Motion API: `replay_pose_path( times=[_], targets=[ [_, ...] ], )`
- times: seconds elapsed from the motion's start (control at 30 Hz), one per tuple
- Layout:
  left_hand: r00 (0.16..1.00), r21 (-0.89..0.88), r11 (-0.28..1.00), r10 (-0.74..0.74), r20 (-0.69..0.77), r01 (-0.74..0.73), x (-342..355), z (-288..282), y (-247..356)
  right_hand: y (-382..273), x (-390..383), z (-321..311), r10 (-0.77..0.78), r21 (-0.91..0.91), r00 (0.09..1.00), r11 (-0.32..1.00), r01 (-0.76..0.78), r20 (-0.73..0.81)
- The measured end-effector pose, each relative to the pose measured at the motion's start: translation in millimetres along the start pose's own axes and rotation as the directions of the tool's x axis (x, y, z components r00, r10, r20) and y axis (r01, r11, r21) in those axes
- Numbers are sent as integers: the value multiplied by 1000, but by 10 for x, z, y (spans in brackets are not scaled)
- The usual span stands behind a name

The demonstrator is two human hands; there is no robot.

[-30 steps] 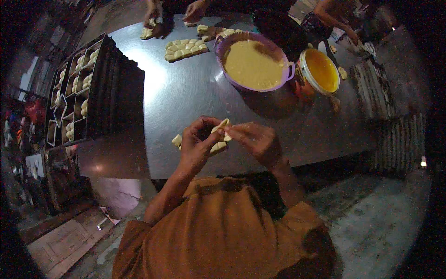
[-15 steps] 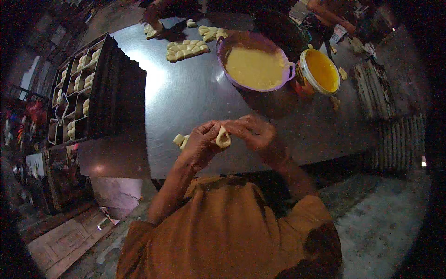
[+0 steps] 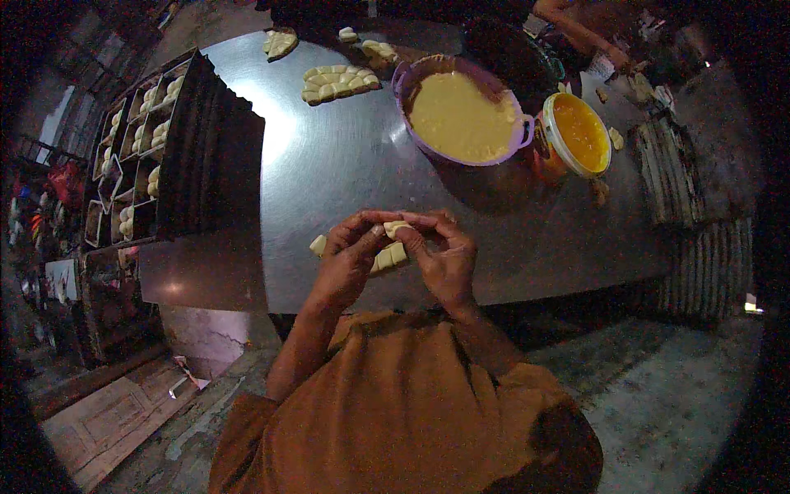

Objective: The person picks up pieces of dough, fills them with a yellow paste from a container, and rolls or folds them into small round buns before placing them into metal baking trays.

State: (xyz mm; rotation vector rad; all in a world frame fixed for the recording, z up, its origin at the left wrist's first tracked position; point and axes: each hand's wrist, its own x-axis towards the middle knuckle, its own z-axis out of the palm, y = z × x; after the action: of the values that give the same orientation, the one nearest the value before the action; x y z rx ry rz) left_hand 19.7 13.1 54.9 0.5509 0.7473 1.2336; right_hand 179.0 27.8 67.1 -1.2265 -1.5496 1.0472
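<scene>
A small piece of pale dough point(image 3: 396, 228) is pinched between the fingers and thumbs of both hands, just above the table near me. My left hand point(image 3: 350, 259) grips its left side and my right hand point(image 3: 446, 262) its right side, with the fingertips of both nearly meeting. Below them on the table lie cut dough pieces point(image 3: 390, 258), partly hidden by the left hand. Farther off stands a purple basin point(image 3: 520, 146) with a pale yellow creamy mass inside. Beside it a white-rimmed bucket point(image 3: 610, 161) holds an orange-yellow filling.
Toward the far left of the metal table point(image 3: 329, 165) lies a slab of dough pieces point(image 3: 339, 85), with more dough point(image 3: 281, 44) behind. A dark rack of compartments point(image 3: 185, 148) holding dough stands at the left edge. Another person's arm point(image 3: 580, 29) reaches in at the far right.
The opened-out dough in my fingers now looks folded smaller. My right hand has turned inward, its thumb now on the dough. Another person's hand at the far left has gone from the dough there.
</scene>
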Motion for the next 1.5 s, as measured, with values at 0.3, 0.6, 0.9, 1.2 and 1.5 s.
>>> replay_pose_path(
  times=[0.3, 0.6, 0.9, 1.2, 1.5],
  targets=[
    [982, -12, 1000, -27, -189, 25, 27, 59, -229, 99, -86, -5, -370, -165, 928, 918, 361, -30],
    [987, 325, 946, 53, -153, -1, 9, 99, -170, 253, 9, -132, -609, -445, 780, 665, 600, 141],
    [999, 474, 880, -3, 40, -16, -28, 107, -143, 159, -65, -175, -183, -285, 982, 944, 165, -39],
    [992, 621, 778, -126, 4, 97, -102, 44, -595, 566, -429, -546, 185, -104, 961, 981, -166, 207],
    [973, 384, 912, -203, 110, 146, -124, 92, -844, 813, -611, -664, 508, 133, 840, 835, -535, 191]
  ],
)
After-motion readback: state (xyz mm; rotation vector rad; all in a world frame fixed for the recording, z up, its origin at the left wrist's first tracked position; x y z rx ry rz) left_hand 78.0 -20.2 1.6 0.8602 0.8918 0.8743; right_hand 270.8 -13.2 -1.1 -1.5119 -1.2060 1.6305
